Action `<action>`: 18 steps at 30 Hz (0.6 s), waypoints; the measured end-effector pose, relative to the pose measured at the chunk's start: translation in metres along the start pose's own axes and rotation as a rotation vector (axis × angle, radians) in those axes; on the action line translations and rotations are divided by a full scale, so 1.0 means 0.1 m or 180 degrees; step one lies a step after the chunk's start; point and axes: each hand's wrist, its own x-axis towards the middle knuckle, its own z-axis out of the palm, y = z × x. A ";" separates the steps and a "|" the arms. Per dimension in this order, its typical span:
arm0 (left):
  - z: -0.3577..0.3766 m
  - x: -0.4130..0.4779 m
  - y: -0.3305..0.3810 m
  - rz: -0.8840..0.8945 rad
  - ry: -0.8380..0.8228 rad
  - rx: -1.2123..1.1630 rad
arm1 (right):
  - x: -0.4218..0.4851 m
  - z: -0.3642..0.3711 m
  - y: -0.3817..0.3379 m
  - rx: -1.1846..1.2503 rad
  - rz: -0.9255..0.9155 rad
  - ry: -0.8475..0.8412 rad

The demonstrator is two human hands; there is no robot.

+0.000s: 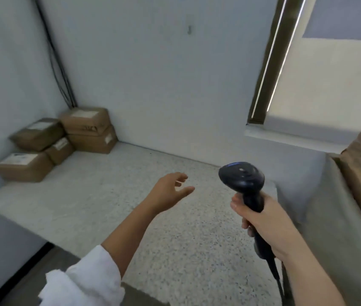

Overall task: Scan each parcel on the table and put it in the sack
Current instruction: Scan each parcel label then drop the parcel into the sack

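Head-worn camera looks forward and down, close over the table (pixel 82 202).

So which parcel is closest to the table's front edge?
The front-left parcel, white label facing up, lowest of the pile in the picture; the other four sit behind it, stacked toward the corner.

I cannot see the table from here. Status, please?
Left hand open, empty. Right hand holds scanner. Five parcels stacked far left, untouched. Nothing between hand and parcels.

Scanner (pixel 244 182) in right hand (pixel 263 224) — parcels (pixel 58 140) beyond
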 end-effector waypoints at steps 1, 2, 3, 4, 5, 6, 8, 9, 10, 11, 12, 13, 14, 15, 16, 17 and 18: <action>-0.19 -0.09 -0.18 -0.0064 0.0068 0.0013 | 0.00 0.22 -0.03 0.0047 0.0035 -0.0090; -0.37 -0.17 -0.37 -0.0129 0.0124 0.0023 | -0.01 0.43 -0.06 0.0096 0.0069 -0.0185; -0.55 -0.26 -0.55 -0.0191 0.0163 0.0039 | -0.01 0.63 -0.10 0.0152 0.0101 -0.0281; -0.72 -0.34 -0.72 -0.0248 0.0194 0.0065 | -0.02 0.84 -0.15 0.0220 0.0134 -0.0372; -0.88 -0.41 -0.88 -0.0300 0.0221 0.0099 | -0.03 1.03 -0.19 0.0289 0.0177 -0.0459; -1.03 -0.49 -1.04 -0.0353 0.0249 0.0130 | -0.03 1.22 -0.24 0.0365 0.0228 -0.0542; -1.30 -0.63 -1.31 -0.0445 0.0324 0.0155 | -0.03 1.57 -0.34 0.0526 0.0294 -0.0717; -1.42 -0.70 -1.43 -0.0498 0.0367 0.0157 | -0.02 1.73 -0.39 0.0575 0.0296 -0.0805; -1.53 -0.77 -1.55 -0.0560 0.0409 0.0154 | -0.01 1.88 -0.45 0.0585 0.0283 -0.0876; -1.64 -0.83 -1.66 -0.0620 0.0454 0.0146 | 0.00 2.03 -0.50 0.0561 0.0259 -0.0937; -1.74 -0.88 -1.77 -0.0675 0.0502 0.0134 | 0.01 2.17 -0.56 0.0537 0.0239 -0.0996; -1.83 -0.92 -1.88 -0.0720 0.0549 0.0128 | 0.03 2.30 -0.61 0.0534 0.0233 -0.1065; -1.91 -0.95 -1.98 -0.0759 0.0602 0.0123 | 0.06 2.42 -0.66 0.0558 0.0242 -0.1143; -1.99 -0.97 -2.07 -0.0801 0.0658 0.0115 | 0.09 2.54 -0.70 0.0596 0.0259 -0.1223; -2.06 -0.97 -2.16 -0.0842 0.0713 0.0104 | 0.12 2.65 -0.74 0.0622 0.0267 -0.1301; -2.12 -0.96 -2.24 -0.0874 0.0760 0.0098 | 0.17 2.74 -0.77 0.0626 0.0257 -0.1374; -2.17 -0.94 -2.32 -0.0903 0.0793 0.0089 | 0.22 2.84 -0.81 0.0614 0.0234 -0.1438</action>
